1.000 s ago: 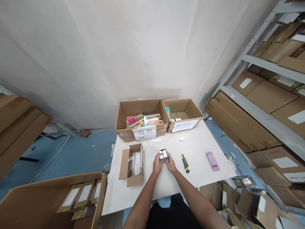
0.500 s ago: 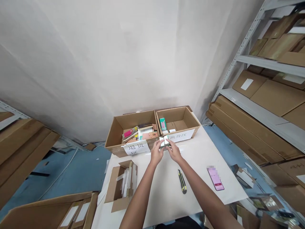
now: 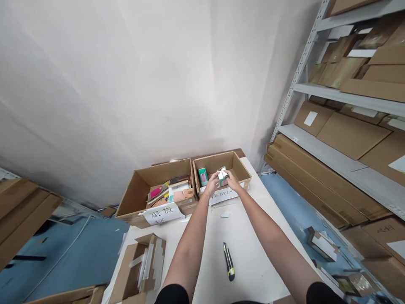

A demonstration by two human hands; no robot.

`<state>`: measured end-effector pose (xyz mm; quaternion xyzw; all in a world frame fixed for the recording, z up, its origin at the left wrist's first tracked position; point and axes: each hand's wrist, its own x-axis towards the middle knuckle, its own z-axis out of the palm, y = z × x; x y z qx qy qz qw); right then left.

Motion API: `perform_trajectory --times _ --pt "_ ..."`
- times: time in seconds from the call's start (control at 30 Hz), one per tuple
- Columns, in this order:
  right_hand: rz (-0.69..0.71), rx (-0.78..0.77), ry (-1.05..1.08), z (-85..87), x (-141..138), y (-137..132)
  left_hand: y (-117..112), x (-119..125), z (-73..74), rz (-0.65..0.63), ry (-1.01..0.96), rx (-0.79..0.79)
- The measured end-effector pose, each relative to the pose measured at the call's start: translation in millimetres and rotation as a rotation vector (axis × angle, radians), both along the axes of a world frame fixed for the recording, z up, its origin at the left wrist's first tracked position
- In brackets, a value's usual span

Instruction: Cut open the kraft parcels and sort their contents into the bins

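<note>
Both arms reach far forward over the white table (image 3: pixel 249 236). My left hand (image 3: pixel 211 185) and my right hand (image 3: pixel 232 181) together grip a small green and white box (image 3: pixel 223 175), holding it just above the smaller open carton (image 3: pixel 242 169) at the back right. Inside that carton a teal box (image 3: pixel 203 176) stands upright at the left. The carton carries a white paper label (image 3: pixel 221 195) on its front wall.
A larger open carton (image 3: pixel 133 198) with several mixed items sits to the left. A yellow-black utility knife (image 3: pixel 228 267) lies on the table near me. An opened small carton (image 3: pixel 139 270) sits at the front left. Metal shelving (image 3: pixel 348 99) with flat cartons stands on the right.
Both hands carried the small box from the table's middle forward to above the smaller back carton. The camera tilted up and forward; the phone left the view.
</note>
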<state>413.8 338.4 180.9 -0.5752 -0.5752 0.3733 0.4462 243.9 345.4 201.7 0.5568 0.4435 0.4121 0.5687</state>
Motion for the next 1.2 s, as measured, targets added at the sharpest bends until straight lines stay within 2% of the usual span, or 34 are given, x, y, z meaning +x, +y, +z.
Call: perform_trajectory --times 0.13,0.27,0.33,0.43,0.57,0.63,0.7,0.8,0.93,1.1,1.2 --pt "0.013 -0.083 0.022 -24.7 10 -1 3 4 -19.8 0.025 -0.036 -0.084" --pt "0.038 -0.064 0.023 -32.0 10 0 10 1 -23.8 0.066 -0.093 -0.201" --pt "0.041 -0.074 0.018 -33.3 6 0 11 -2 -23.4 0.047 -0.102 -0.218" --pt "0.021 -0.079 -0.012 -35.3 -1 0 8 0 -22.0 -0.061 -0.087 -0.159" --pt "-0.005 0.001 -0.084 -32.6 -7 -5 -1 7 -16.9 -0.184 0.108 -0.017" --pt "-0.006 0.079 -0.111 -25.9 -10 -10 -7 4 -13.0 -0.142 0.210 0.017" --pt "-0.020 0.152 -0.123 -16.4 -14 -18 -13 -8 -9.4 0.005 0.234 0.024" --pt "-0.064 0.217 -0.137 -1.6 -28 -36 -28 -44 -5.2 0.201 0.185 0.084" --pt "-0.141 0.268 -0.168 8.5 -67 -73 -56 -112 0.3 0.241 0.156 0.213" --pt "-0.106 0.280 -0.182 4.2 -150 -117 -96 -206 3.8 0.321 0.192 0.306" --pt "-0.037 0.314 -0.205 0.8 -210 -138 -124 -262 -3.4 0.344 0.222 0.342"
